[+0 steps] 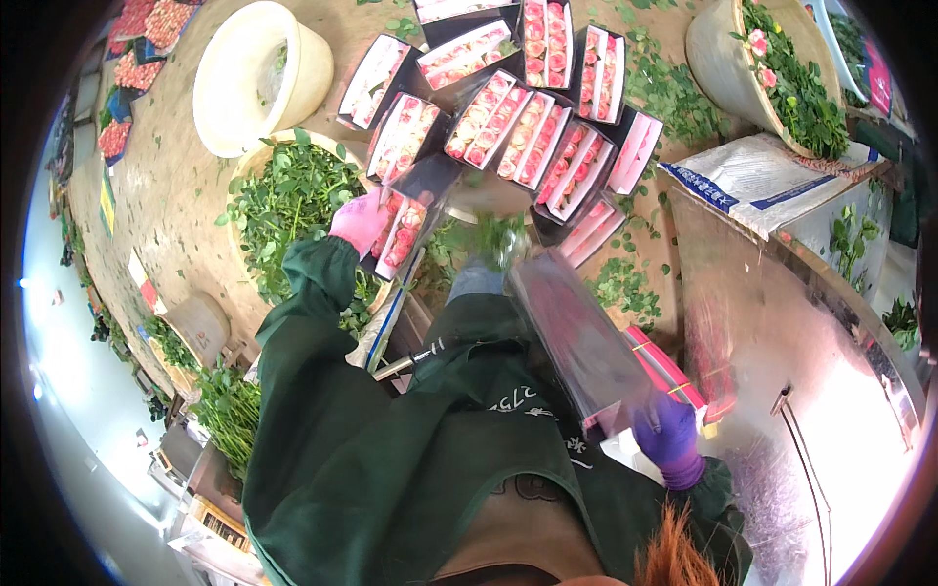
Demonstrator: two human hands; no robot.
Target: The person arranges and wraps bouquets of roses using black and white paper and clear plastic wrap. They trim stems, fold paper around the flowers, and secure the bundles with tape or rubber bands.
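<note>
My left hand point(360, 220), in a pink glove, grips a wrapped bunch of pink roses point(399, 233) at its left side, over the tub of leafy stems. My right hand point(667, 432), in a purple glove, is at the lower right, closed on the end of a long clear plastic sleeve point(579, 329) with dark and pink edges; the sleeve is blurred. Ahead of me on the floor stand several wrapped rose bunches point(535, 139), with pink and cream blooms between white liners. A blurred green leafy clump point(502, 238) is between the rose bunches and my lap.
A round tub of cut leafy stems point(245, 253) is at my left, with a cream plastic tub point(311, 69) behind it. Another stem-filled tub point(714, 58) stands at the upper right. A metal-edged table point(740, 293) lies at my right, beside pink packaging point(663, 366). Leaves litter the floor.
</note>
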